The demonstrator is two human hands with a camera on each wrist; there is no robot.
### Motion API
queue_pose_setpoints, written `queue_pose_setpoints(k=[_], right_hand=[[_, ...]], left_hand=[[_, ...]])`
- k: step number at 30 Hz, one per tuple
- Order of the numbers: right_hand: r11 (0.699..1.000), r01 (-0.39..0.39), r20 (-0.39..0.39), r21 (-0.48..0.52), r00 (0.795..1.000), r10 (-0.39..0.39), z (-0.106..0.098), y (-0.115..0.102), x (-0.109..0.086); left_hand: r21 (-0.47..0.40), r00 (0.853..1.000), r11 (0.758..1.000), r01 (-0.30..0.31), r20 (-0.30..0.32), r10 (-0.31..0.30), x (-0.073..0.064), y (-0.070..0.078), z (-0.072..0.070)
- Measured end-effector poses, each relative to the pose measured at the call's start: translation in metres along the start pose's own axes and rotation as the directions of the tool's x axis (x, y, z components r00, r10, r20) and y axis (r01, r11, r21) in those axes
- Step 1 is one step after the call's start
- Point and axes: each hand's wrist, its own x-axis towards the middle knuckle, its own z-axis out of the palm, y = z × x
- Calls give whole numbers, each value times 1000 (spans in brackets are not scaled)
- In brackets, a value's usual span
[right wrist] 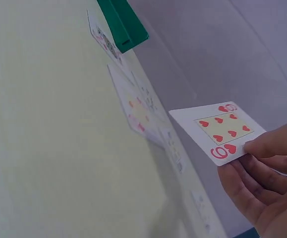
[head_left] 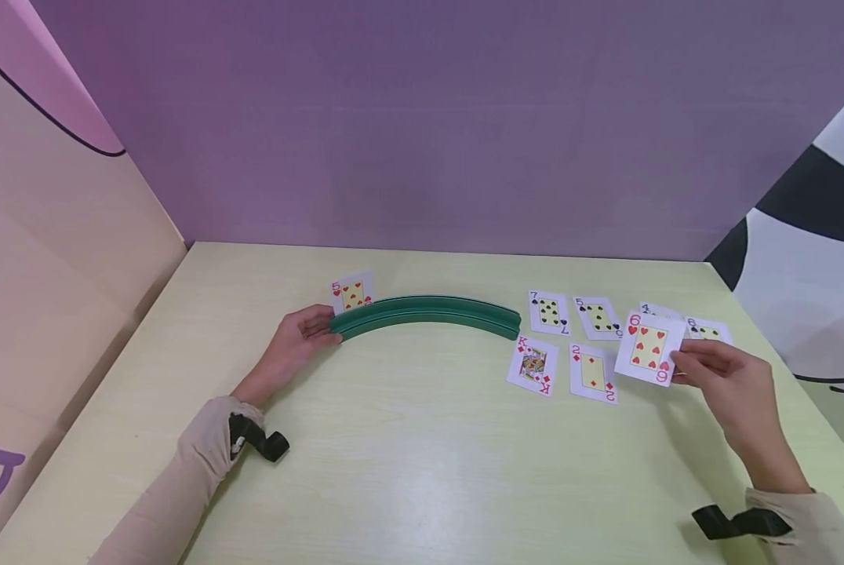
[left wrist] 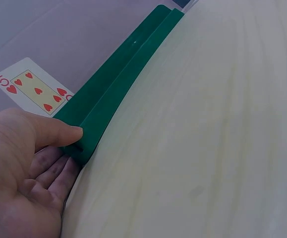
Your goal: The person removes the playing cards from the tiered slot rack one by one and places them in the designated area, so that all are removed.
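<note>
My left hand [head_left: 302, 331] holds the left end of a curved green card holder [head_left: 429, 309], thumb on top and fingers underneath in the left wrist view. A five of hearts [left wrist: 27, 89] stands up at that end, its lower part hidden by the holder. With thumb and fingers, my right hand [head_left: 733, 384] pinches a six of hearts [head_left: 649, 348] by its lower right corner, face showing. That card is raised over the cards at the right and overlaps some of them in the head view.
Face up at the right lie a king of diamonds [head_left: 532, 366], a two of diamonds [head_left: 594, 373], a black seven [head_left: 549, 312], a black five [head_left: 598, 318] and partly covered cards behind my right hand. A purple wall [head_left: 422, 133] rises behind the pale table [head_left: 394, 471].
</note>
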Motion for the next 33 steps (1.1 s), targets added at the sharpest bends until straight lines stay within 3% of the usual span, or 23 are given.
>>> queue_pose_setpoints(k=[4,7,13,20,33], right_hand=[[998,-63,39,8,997,63,-4,15,2],[992,-98,67,83,993,92,-7,25,3],[924,-182,141,337,980,141,-15,41,5],[888,-243,208,391,963,172,-20,52,5],[959,-215,188,185,966,180,-21,51,6]], left_hand=[[6,1000,1000,3,1,-3,1,0,0],[-1,1000,1000,5,1,-5,2,0,0],[-1,1000,1000,-9,2,9,2,1,1],[6,1000,1000,-13,-2,13,1,2,2],[-12,1000,1000,-10,5,10,0,1,1]])
